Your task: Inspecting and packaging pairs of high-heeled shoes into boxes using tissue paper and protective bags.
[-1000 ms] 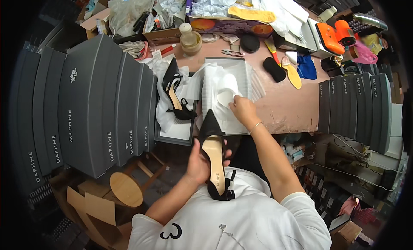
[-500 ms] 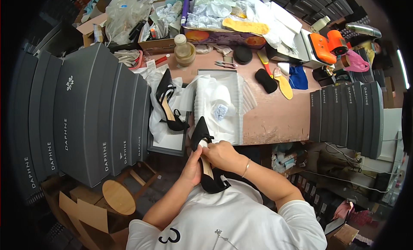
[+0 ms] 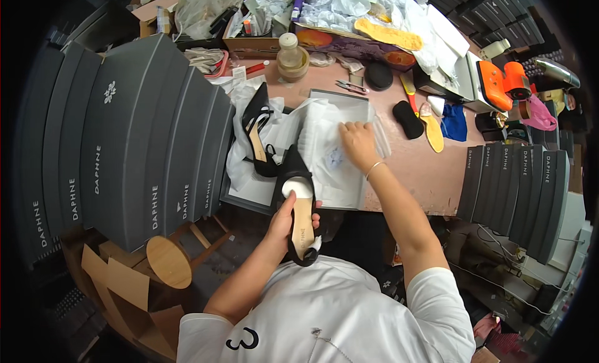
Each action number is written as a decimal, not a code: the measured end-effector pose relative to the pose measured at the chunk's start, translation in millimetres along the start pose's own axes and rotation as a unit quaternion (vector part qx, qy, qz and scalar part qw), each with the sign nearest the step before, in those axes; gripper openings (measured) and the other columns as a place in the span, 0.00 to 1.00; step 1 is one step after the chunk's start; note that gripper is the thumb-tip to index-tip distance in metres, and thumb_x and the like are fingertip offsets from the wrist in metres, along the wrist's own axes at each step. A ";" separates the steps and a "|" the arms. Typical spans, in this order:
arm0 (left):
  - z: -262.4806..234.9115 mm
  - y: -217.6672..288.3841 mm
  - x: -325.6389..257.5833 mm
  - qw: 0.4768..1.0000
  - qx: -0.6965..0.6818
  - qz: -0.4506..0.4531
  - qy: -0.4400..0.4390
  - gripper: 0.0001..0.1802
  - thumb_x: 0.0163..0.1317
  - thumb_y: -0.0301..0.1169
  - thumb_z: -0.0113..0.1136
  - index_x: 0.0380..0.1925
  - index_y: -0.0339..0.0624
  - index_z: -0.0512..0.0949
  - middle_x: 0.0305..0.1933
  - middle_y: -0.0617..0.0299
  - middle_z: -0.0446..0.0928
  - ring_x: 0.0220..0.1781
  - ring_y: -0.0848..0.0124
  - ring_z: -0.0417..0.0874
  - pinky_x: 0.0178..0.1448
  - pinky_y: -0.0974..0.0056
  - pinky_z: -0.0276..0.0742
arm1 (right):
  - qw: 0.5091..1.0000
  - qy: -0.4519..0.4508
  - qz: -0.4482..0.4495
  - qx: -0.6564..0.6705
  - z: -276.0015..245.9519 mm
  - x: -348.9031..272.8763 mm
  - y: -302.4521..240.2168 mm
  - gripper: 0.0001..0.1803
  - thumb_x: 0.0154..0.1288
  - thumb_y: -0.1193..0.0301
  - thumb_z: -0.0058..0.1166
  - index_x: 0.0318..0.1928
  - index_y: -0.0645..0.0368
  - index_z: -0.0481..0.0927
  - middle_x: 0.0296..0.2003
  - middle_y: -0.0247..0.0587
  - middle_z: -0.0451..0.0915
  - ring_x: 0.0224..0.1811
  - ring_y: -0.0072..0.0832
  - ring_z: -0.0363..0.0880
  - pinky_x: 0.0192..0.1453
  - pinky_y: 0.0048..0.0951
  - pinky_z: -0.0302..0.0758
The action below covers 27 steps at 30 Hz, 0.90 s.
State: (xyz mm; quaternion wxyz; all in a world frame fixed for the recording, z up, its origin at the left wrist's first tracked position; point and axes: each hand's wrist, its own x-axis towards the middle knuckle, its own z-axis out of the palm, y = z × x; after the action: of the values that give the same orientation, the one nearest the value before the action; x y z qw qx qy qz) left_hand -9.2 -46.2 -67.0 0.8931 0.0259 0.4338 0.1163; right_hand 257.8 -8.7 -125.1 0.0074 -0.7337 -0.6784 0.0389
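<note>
One black shoe (image 3: 293,166) sits in the closed grip of the left hand (image 3: 282,224), by the near left corner of the paper-lined box (image 3: 340,95). Its toe is sharply pointed and aimed away from the body; the insole is beige with dark lettering toward the heel, and a rounded white piece (image 3: 298,186) sits behind the toe, the thumb beside it. The right hand (image 3: 359,141) is over the paper-lined box, fingers curled down at the white paper (image 3: 321,132) (whether that grip has closed on any, I cannot tell). Left of the paper-lined box, a second black shoe (image 3: 254,107) rests on tissue in another grey box (image 3: 256,189). Right of it, the pinkish tabletop (image 3: 405,176) carries a black pad (image 3: 407,119), a yellow insole (image 3: 432,133) and a blue cloth (image 3: 454,122); beyond it lie small scissors (image 3: 351,87).
</note>
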 end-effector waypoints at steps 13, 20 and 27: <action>15.1 -25.7 -8.7 0.992 0.045 0.115 -0.003 0.31 0.67 0.61 0.45 0.51 0.44 0.71 0.40 0.59 0.76 0.35 0.69 0.78 0.43 0.63 0.79 | 0.945 0.158 -0.043 0.282 -57.5 -52.7 -127.2 0.36 0.52 0.72 0.61 0.64 0.57 0.65 0.54 0.59 0.70 0.53 0.54 0.72 0.54 0.42 0.73; -12.1 -3.3 0.8 0.999 -0.009 0.053 0.001 0.42 0.65 0.67 0.38 0.49 0.33 0.72 0.36 0.57 0.76 0.30 0.68 0.78 0.39 0.64 0.81 | 0.952 -0.113 0.172 0.226 0.2 -32.1 -39.8 0.24 0.54 0.71 0.59 0.51 0.62 0.68 0.57 0.73 0.65 0.42 0.57 0.79 0.44 0.47 0.78; -9.5 6.6 10.5 0.997 -0.059 0.049 -0.018 0.40 0.63 0.67 0.40 0.46 0.37 0.73 0.33 0.58 0.75 0.32 0.68 0.79 0.37 0.64 0.80 | 0.958 0.136 0.109 0.226 0.0 -60.1 -65.3 0.14 0.55 0.75 0.58 0.42 0.64 0.71 0.42 0.59 0.78 0.36 0.52 0.81 0.39 0.46 0.78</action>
State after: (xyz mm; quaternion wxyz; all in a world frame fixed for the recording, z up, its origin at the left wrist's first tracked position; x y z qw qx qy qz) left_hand -11.6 -38.0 -79.9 0.8940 -0.0039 0.4081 0.1850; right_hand 188.3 -63.4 -118.1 0.2606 -0.7808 -0.5605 0.0916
